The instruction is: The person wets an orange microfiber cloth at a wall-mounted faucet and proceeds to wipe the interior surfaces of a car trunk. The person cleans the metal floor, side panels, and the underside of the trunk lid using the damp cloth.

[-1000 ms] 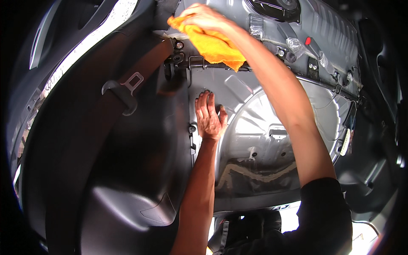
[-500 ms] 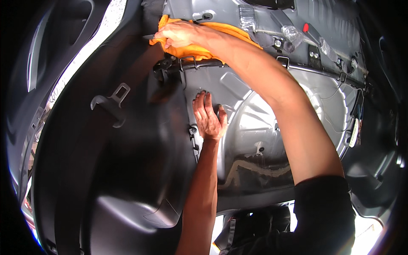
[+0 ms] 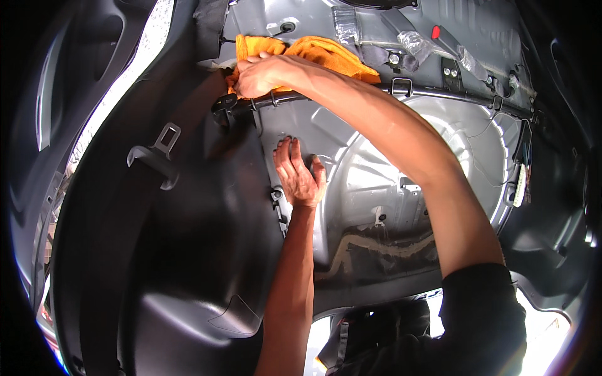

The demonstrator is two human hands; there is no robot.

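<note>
Inside a car's bare rear floor, my right hand is closed on an orange cloth at the far left, where a black crossbar meets the dark side trim. The cloth bunches behind the bar and under my right forearm. My fingertips there are partly hidden, and folds of cloth show around them. My left hand lies flat on the grey metal floor panel, fingers stretched out and thumb apart, with nothing in it.
Black side trim with a seat belt buckle tongue runs along the left. Wire loops stick up from the crossbar. Plastic-wrapped belt buckles, one with a red button, lie beyond it. A round spare-wheel well curves at the right.
My right hand has moved nearer, down toward the end of the crossbar, with the cloth. The view has shifted slightly; my left hand stays flat on the panel.
</note>
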